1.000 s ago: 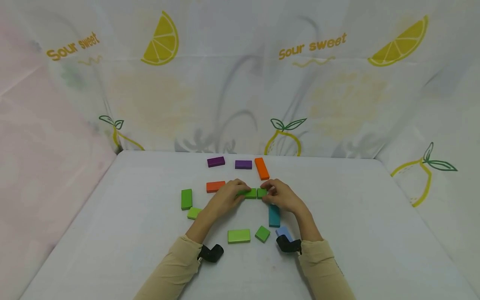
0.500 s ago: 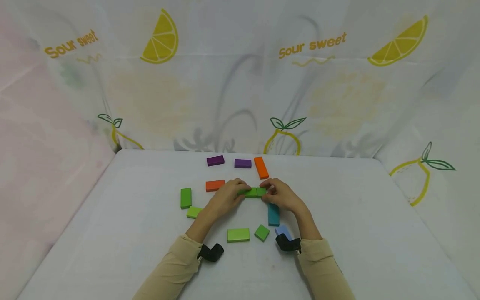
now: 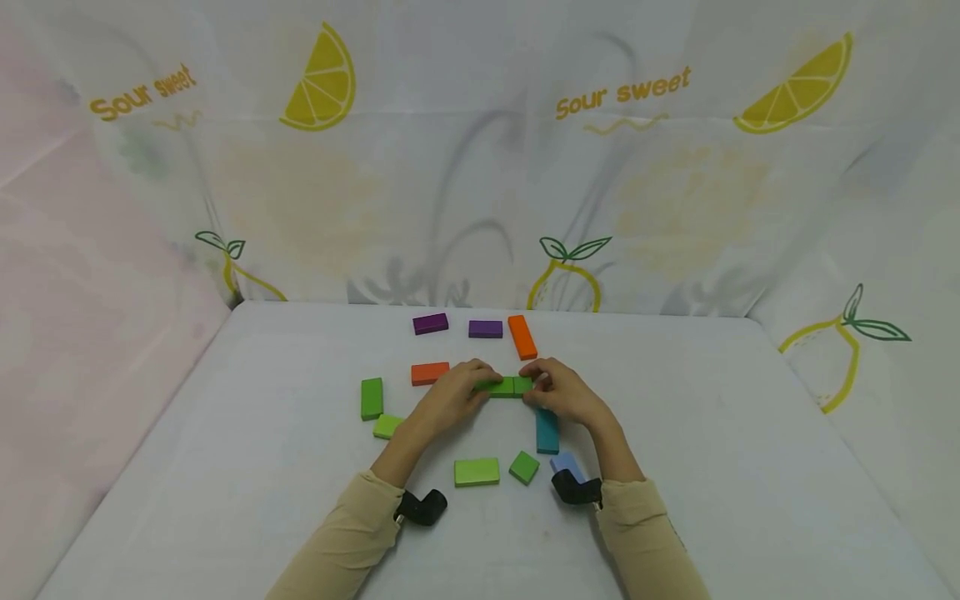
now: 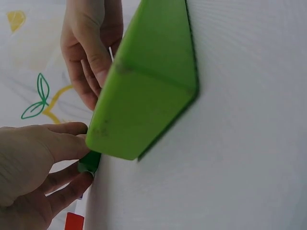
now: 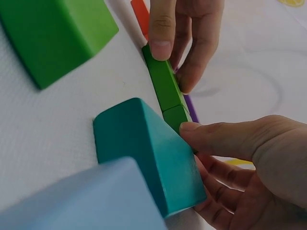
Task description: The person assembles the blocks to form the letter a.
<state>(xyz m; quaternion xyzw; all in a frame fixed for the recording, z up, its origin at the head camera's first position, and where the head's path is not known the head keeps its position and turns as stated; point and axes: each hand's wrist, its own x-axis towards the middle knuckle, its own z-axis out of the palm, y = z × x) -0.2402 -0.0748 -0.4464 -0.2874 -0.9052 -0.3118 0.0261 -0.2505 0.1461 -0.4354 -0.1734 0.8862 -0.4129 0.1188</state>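
Note:
My left hand (image 3: 454,395) pinches a green oblong block (image 3: 501,387) by its left end, thumb on the near side. The right hand (image 3: 567,392) pinches a small green block (image 3: 522,385) at its right end, between thumb and fingers. The two green blocks lie end to end on the white table and touch, as the right wrist view shows, with a thin seam between them. Just below my right hand lies a teal block (image 3: 547,431). An orange-red block (image 3: 430,373) lies beside the left hand. Fingers partly cover both pinched blocks.
Two purple blocks (image 3: 485,329) and an orange block (image 3: 522,337) lie farther back. At left are a green block (image 3: 371,399) and a half-hidden lime one (image 3: 387,427). Nearer lie a lime block (image 3: 476,472), a green square (image 3: 524,467) and a light-blue block (image 3: 567,465).
The narrow gap between the two green blocks has closed since a second ago; their ends now meet. Both hands have kept their grip and barely moved.

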